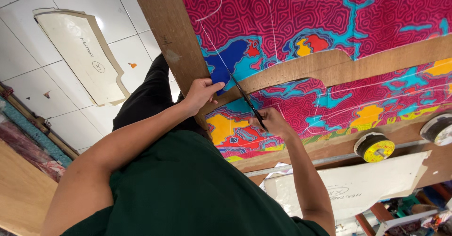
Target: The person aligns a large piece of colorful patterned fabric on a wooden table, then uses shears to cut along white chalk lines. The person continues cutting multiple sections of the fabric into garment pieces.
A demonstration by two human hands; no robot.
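A bright patterned fabric [301,15] in magenta, blue, yellow and red lies spread on a wooden table [165,24], with white chalk lines drawn on it. A curved wooden template [339,64] rests across the cloth. My right hand [272,122] grips black scissors [245,97], whose blades point up along a chalk line near the table's edge. My left hand [201,93] presses the fabric's edge down just left of the blades, thumb on the blue patch.
A cardboard pattern piece [84,52] lies on the white tiled floor. A yellow tape roll [375,147] and a second roll [438,128] sit along the table's near side, above another paper pattern [358,184]. Folded cloths [28,137] are stacked at left.
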